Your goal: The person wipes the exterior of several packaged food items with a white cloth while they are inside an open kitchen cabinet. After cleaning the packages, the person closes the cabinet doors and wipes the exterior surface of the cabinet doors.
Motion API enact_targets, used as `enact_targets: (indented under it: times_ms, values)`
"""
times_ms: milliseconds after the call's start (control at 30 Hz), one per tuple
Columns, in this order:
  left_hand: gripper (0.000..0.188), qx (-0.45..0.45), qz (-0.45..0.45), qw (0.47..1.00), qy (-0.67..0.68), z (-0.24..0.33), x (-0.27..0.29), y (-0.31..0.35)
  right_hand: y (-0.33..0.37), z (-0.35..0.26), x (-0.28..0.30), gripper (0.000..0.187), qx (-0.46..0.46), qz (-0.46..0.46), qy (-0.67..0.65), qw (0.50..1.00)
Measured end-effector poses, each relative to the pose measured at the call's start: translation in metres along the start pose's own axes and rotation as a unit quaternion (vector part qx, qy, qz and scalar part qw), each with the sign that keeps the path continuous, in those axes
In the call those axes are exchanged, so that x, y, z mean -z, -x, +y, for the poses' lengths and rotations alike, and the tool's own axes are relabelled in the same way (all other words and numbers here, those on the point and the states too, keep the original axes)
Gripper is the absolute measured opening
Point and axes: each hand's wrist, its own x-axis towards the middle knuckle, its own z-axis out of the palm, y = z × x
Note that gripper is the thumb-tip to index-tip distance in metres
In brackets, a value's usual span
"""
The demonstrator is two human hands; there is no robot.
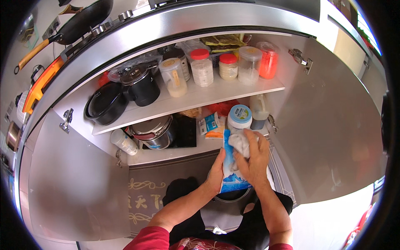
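Note:
My left hand (216, 171) grips a blue-and-white plastic packet (233, 183) by its left edge, in front of the open cabinet. In my right hand (256, 160) is a crumpled white cloth (238, 143), pressed against or just over the packet's face. The right fingers are bent around the cloth and a little blurred. Just beyond my hands, a white tub with a blue-and-white lid (240, 114) stands on the cabinet's lower level. Small blue-and-white and orange packets (209, 123) lie to its left, and a bottle with dark liquid (259, 112) is at its right.
The upper shelf (196, 98) carries jars, a black pot (109, 104) and a dark pitcher (143, 88). Below are a steel pot (155, 132) and a tipped white canister (124, 142). Cabinet doors stand open left (75, 179) and right (333, 125). A patterned mat (146, 191) covers the floor.

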Motion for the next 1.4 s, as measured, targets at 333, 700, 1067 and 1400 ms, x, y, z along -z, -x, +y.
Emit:
enact_targets:
  times_ms: [333,700,1067,1400]
  values:
    - [0.056,0.031,-0.048,0.985,0.165,0.037,0.016,0.004,0.033,-0.043,-0.011,0.066,0.166,-0.115,-0.014,0.979]
    - [0.054,-0.072,0.059,0.995,0.021,0.046,0.004,0.011,0.013,0.019,-0.009,0.054,-0.124,-0.042,-0.231,0.964]
    - [0.067,0.001,-0.072,0.992,0.105,0.026,0.024,0.007,0.031,-0.032,-0.005,0.061,0.169,-0.111,-0.01,0.979]
    - [0.054,0.028,0.088,0.993,-0.072,0.031,0.014,0.027,0.026,0.048,-0.015,0.058,-0.182,0.016,-0.224,0.957]
